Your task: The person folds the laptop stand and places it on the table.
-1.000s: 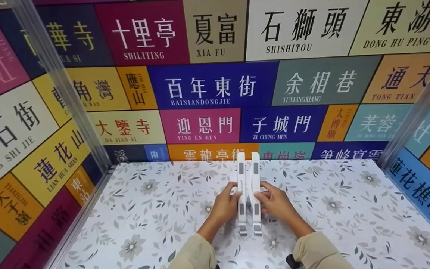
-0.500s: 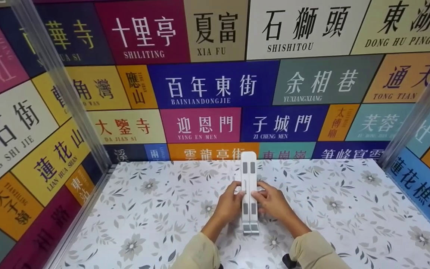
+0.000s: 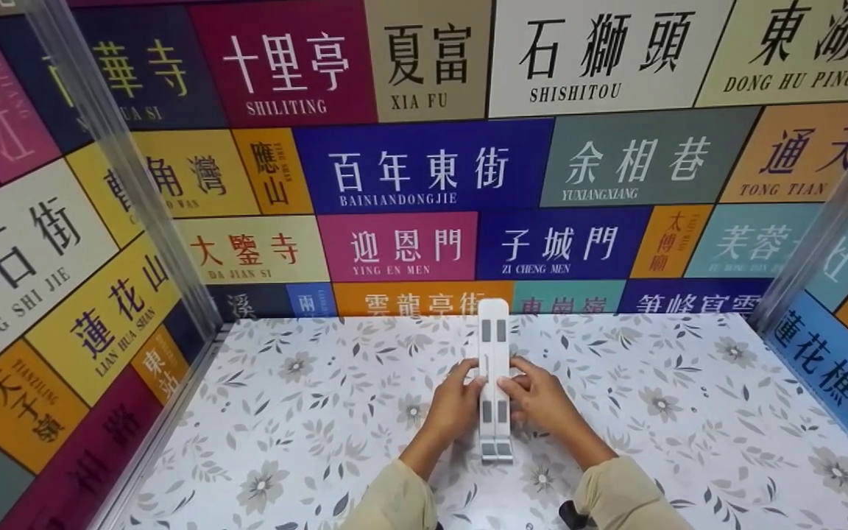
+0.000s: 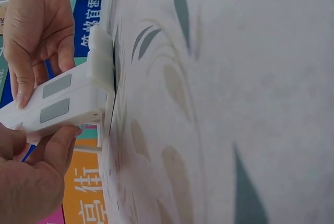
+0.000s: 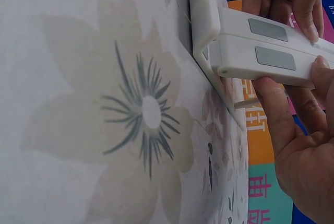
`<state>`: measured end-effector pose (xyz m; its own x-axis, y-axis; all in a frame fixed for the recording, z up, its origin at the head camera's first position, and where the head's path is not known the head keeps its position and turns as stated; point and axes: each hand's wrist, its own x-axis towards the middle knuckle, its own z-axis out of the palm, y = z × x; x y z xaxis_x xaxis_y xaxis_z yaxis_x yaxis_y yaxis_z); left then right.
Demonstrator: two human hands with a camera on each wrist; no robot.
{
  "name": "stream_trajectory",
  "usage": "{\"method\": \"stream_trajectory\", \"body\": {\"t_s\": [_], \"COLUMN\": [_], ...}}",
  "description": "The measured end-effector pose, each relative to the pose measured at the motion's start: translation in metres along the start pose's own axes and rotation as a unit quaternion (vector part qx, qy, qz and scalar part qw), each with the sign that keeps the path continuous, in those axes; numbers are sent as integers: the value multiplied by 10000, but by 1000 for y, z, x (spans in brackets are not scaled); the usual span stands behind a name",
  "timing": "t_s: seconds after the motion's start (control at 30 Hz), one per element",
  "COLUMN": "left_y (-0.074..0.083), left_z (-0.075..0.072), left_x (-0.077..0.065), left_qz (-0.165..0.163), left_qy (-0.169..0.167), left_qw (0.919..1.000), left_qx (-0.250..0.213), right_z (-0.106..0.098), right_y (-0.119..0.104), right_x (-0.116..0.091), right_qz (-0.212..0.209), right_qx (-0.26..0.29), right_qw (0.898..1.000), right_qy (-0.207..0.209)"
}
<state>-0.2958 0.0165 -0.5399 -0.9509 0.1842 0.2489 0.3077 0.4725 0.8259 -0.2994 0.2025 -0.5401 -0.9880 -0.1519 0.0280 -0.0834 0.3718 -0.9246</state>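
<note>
A white folding laptop stand [image 3: 494,368] with grey pads stands on the floral tabletop in the middle of the head view. Its two long arms lie side by side, touching. My left hand [image 3: 455,405] grips the stand's left arm between thumb and fingers. On the other side, my right hand [image 3: 542,397] pinches the right arm the same way. The left wrist view shows the stand [image 4: 62,96] between both hands, its lipped end down at the table. In the right wrist view, the right-hand thumb and fingers [image 5: 274,112] press the stand's side.
The floral-patterned table [image 3: 306,427] spreads around the stand. Behind it rises a wall of coloured name signs [image 3: 424,169], with clear corner strips [image 3: 129,169] at left and right. Beige sleeves [image 3: 394,500] cover both forearms; a dark band [image 3: 573,514] shows at the right wrist.
One second ago the stand's two arms were apart with a narrow gap. Both hands have pushed them together. During the last half second the hands and stand have barely moved.
</note>
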Motion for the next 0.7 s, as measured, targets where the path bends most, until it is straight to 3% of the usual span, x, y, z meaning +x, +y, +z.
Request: {"method": "stream_trajectory", "body": {"t_s": [0.47,0.63,0.7], "left_y": [1,-2,0], "left_z": [0,-1,-2], "left_x": [1,0,-1], "left_qz": [-49,-95,-254], "left_qy": [-85,-155,-201], "left_qw": [9999,9997,9987], "left_qx": [96,-174,-385], "right_z": [-1,-2,-4], "right_y": [0,0,1], "right_x": [-1,-1,-1], "right_qz": [103,105,40], "right_qx": [208,242,169], "right_qw": [9997,9996,9997], "right_qy": [-44,-126,-179]}}
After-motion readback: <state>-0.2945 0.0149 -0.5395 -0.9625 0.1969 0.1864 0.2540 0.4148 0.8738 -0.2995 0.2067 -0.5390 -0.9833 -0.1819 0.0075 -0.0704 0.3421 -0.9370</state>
